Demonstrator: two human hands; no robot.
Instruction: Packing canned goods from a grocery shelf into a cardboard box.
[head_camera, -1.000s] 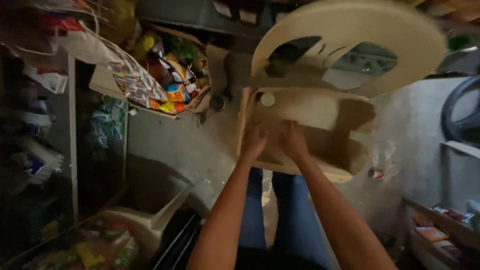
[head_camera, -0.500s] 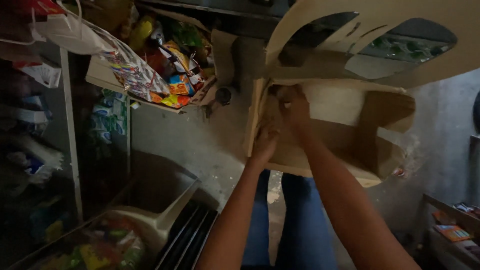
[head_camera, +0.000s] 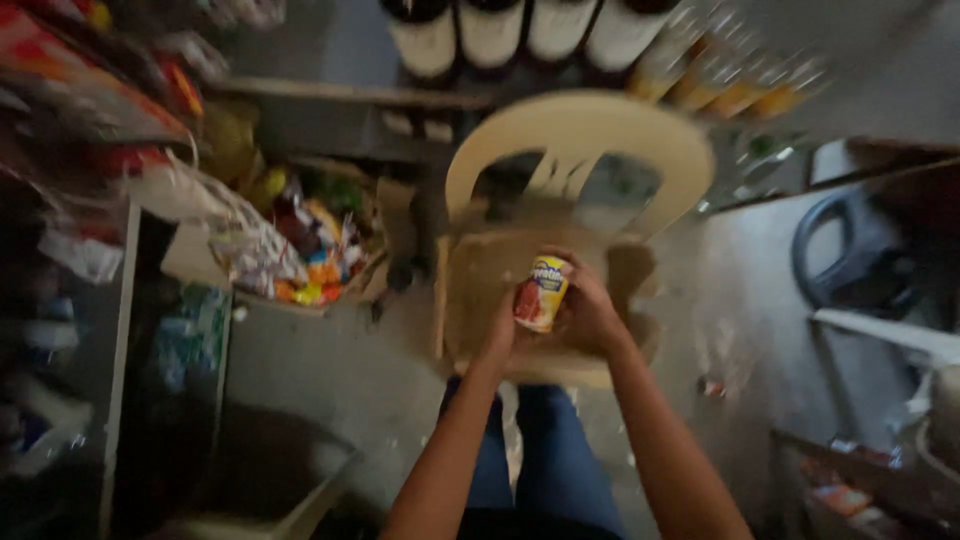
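A small can (head_camera: 541, 292) with a red and yellow label is lifted above an open cardboard box (head_camera: 470, 285). My right hand (head_camera: 590, 318) grips it from the right side and my left hand (head_camera: 503, 333) holds it from below on the left. The box rests on the seat of a cream plastic chair (head_camera: 580, 130) straight in front of my legs. The picture is blurred by motion.
A cardboard tray of colourful snack packets (head_camera: 300, 255) sits to the left of the chair. Bottles (head_camera: 500, 30) line a shelf behind it. Shelves with goods stand at the far left (head_camera: 60, 300) and lower right (head_camera: 850, 480). A dark hoop-like thing (head_camera: 815, 255) leans at right.
Both hands were reaching down inside the box. They have come up out of it holding the can, and the view has tilted upward toward the shelf.
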